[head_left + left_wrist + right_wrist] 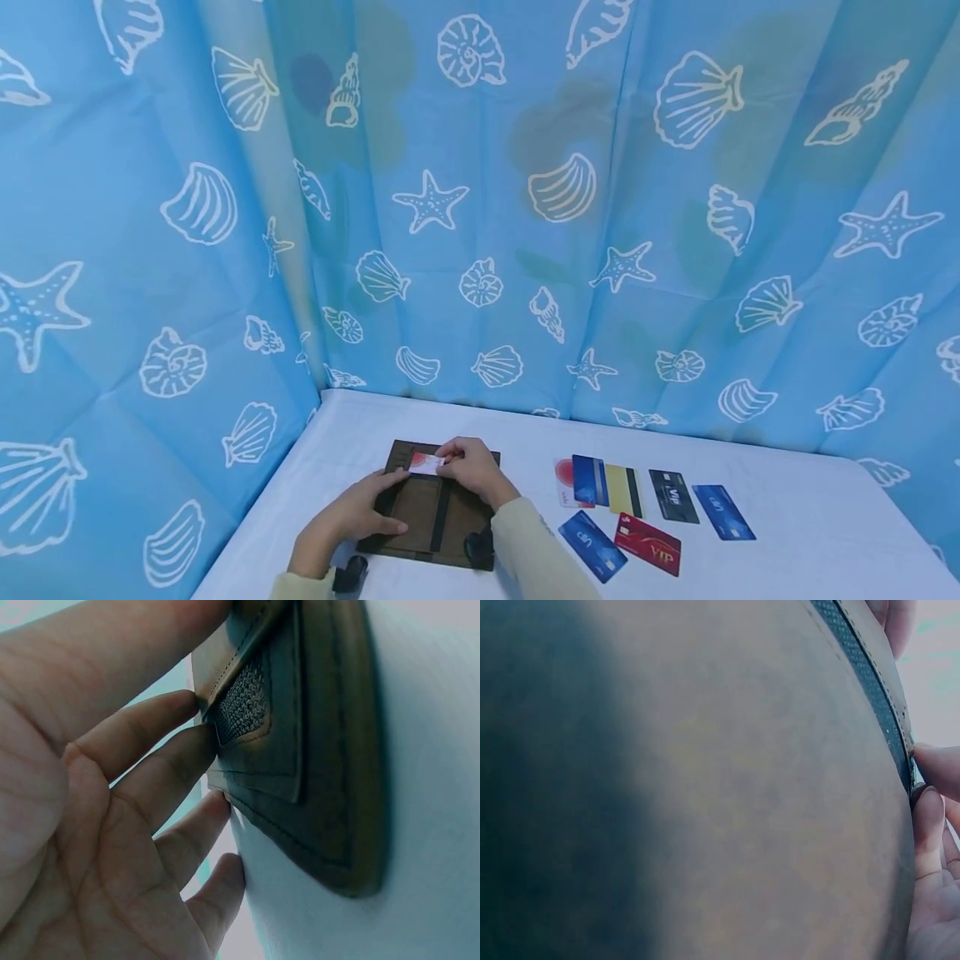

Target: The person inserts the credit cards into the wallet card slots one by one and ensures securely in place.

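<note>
A brown wallet (416, 508) lies spread out on the white table, a dark strap running down its middle. My right hand (476, 469) pinches a red-and-white card (424, 463) at the wallet's upper part; whether the card's lower edge is inside a slot cannot be made out. On the wallet's left side rests my left hand (352, 510), forefinger near the card and thumb over the leather. The left wrist view has the extended left fingers (169, 769) touching the wallet's edge (330, 787), beside a mesh patch. Close-up leather (765, 787) fills most of the right wrist view.
Right of the wallet lie several cards: a blue one (587, 481) overlapping a red-and-white card (567, 492), a yellow card (621, 490), a black VIP card (673, 496), a red VIP card (648, 543) and two more blue cards (723, 511). A shell-patterned blue curtain (480, 225) borders the table.
</note>
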`<state>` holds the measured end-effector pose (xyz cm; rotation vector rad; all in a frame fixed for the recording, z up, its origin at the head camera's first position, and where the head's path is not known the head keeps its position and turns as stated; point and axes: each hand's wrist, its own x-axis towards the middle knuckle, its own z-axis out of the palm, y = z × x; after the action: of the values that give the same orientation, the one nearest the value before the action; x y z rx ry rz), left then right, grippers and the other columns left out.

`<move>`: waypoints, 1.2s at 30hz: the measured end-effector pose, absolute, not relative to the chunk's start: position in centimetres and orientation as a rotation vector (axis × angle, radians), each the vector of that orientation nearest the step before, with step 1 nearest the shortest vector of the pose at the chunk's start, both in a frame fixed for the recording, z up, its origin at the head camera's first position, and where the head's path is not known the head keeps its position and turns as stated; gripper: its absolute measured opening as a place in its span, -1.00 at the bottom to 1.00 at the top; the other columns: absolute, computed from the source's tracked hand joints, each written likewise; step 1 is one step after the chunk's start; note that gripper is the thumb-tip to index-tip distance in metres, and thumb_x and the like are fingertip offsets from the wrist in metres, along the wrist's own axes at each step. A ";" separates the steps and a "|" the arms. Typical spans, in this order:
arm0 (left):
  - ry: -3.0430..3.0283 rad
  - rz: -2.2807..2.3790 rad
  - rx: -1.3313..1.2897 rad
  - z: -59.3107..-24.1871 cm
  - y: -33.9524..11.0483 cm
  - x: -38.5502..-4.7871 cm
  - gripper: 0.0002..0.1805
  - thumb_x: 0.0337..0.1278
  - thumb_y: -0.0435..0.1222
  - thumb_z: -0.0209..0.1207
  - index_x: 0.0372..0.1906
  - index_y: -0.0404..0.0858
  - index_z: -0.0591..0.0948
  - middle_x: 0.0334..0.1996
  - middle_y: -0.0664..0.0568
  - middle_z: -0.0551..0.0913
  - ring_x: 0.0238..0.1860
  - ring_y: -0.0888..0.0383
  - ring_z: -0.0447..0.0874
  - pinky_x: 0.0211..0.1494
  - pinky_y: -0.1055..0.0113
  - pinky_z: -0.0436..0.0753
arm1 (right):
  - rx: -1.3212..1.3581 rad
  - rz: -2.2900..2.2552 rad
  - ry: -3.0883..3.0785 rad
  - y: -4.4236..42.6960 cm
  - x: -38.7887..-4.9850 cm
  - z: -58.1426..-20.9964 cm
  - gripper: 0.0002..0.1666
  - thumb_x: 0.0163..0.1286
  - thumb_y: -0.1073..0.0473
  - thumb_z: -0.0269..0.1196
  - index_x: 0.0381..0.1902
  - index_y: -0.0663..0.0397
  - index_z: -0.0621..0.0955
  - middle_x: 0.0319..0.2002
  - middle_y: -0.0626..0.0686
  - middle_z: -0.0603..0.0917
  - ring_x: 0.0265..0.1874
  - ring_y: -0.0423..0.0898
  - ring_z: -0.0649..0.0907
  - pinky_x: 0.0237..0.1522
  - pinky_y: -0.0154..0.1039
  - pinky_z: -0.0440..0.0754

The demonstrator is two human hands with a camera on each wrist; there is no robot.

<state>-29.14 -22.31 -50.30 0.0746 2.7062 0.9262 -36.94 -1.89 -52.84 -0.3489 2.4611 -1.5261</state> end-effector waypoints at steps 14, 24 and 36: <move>2.733 0.968 0.144 -50.0 -22.5 -29.6 -0.11 -0.15 -0.16 0.53 0.39 -0.16 0.42 0.36 -0.22 0.43 0.40 -0.28 0.32 0.39 -0.28 0.36 | -0.357 -1.539 2.474 -2.0 -37.2 -52.0 -0.83 0.31 0.26 0.33 -0.13 0.03 0.71 -0.30 -0.01 0.62 -0.31 -0.08 0.57 -0.12 -0.14 0.62; 2.729 0.962 0.118 -50.5 -22.6 -29.1 -0.11 -0.16 -0.16 0.54 0.39 -0.16 0.43 0.35 -0.23 0.44 0.39 -0.28 0.33 0.37 -0.29 0.37 | -0.357 -1.478 2.492 -2.0 -36.9 -52.8 -0.83 0.33 0.20 0.33 -0.13 -0.03 0.74 -0.27 -0.03 0.63 -0.25 -0.07 0.56 -0.08 -0.06 0.62; 2.721 0.972 0.100 -50.7 -22.5 -28.8 -0.10 -0.17 -0.16 0.54 0.39 -0.12 0.42 0.36 -0.22 0.43 0.37 -0.28 0.35 0.35 -0.31 0.38 | -0.441 -1.427 2.477 -1.8 -36.7 -52.8 -0.86 0.37 0.23 0.27 -0.20 -0.03 0.75 -0.19 -0.03 0.66 -0.18 -0.06 0.56 0.02 0.01 0.61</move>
<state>-28.78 -22.52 -50.72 0.0997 2.7213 0.9716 -36.75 -1.84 -52.81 -0.4414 2.4770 -1.4275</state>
